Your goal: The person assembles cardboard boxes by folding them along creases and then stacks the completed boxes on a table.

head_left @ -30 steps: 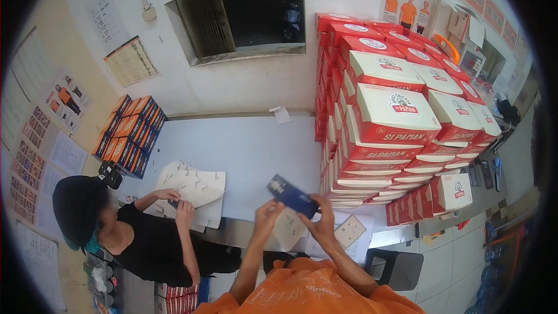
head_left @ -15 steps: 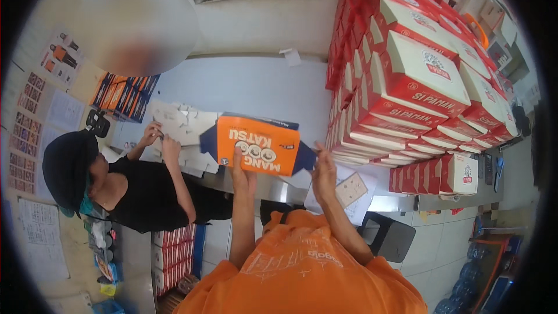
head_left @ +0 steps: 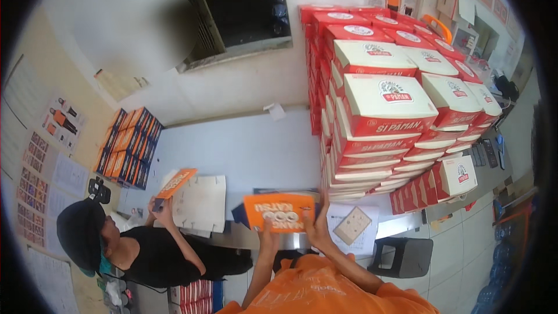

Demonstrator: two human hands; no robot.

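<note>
An orange and dark-blue cardboard box (head_left: 279,208), with white lettering upside down to me, is held over the table's near edge. My left hand (head_left: 268,236) grips its near side, thumb over the orange face. My right hand (head_left: 317,228) is closed at the box's right end, fingers against its side; their tips are partly hidden. A dark flap sticks out at the box's left end. Behind it, part of a dark flat piece shows on the table.
At left a person in black (head_left: 152,256) holds an orange box (head_left: 176,184) beside flat cardboard sheets (head_left: 200,203). Stacked orange-blue boxes (head_left: 129,145) stand beyond. Red-and-white boxes (head_left: 386,104) tower at right. A cardboard piece (head_left: 352,225) lies on papers; a dark stool (head_left: 402,256) stands below.
My view has shifted, showing more of the wall and window. My right hand has come in against the box's right end, where a flap stuck out before. The other person now holds an orange box.
</note>
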